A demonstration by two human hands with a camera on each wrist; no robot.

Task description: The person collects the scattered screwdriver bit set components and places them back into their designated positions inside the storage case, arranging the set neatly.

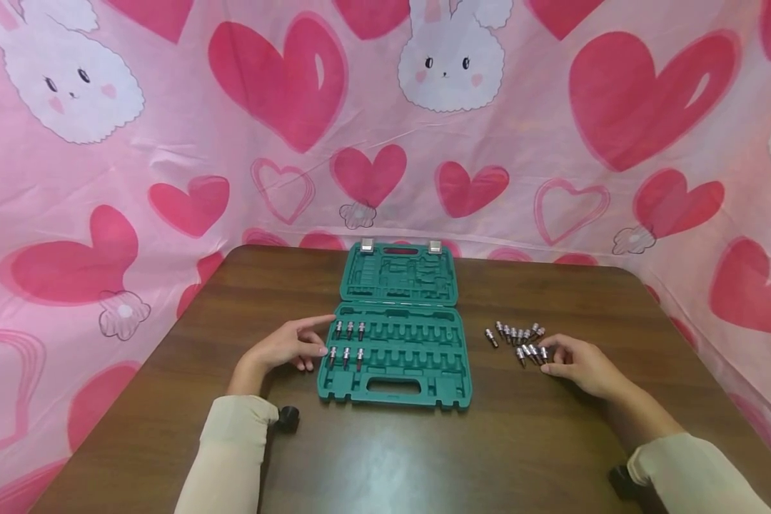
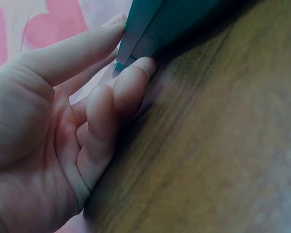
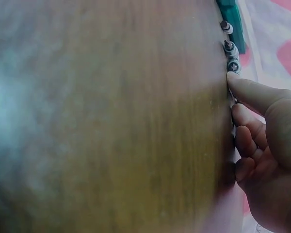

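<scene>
A green socket case (image 1: 395,368) lies open on the table, with several bit sockets (image 1: 350,328) seated at the left of its two rows. My left hand (image 1: 285,346) rests against the case's left side, its index finger stretched along the edge and the thumb touching it. In the left wrist view, the other fingers of the left hand (image 2: 72,111) are loosely bent beside the case wall (image 2: 140,34). To the right of the case, my right hand (image 1: 581,364) has thumb and index finger at either end of a bit socket (image 1: 544,353), pinching it. Its far side is hidden.
Several more loose bit sockets (image 1: 510,333) lie in a cluster beside the right hand, with one slightly apart at the left. The case lid (image 1: 398,275) is folded back toward the heart-patterned cloth (image 1: 385,207). Brown tabletop (image 1: 392,457) extends toward the front.
</scene>
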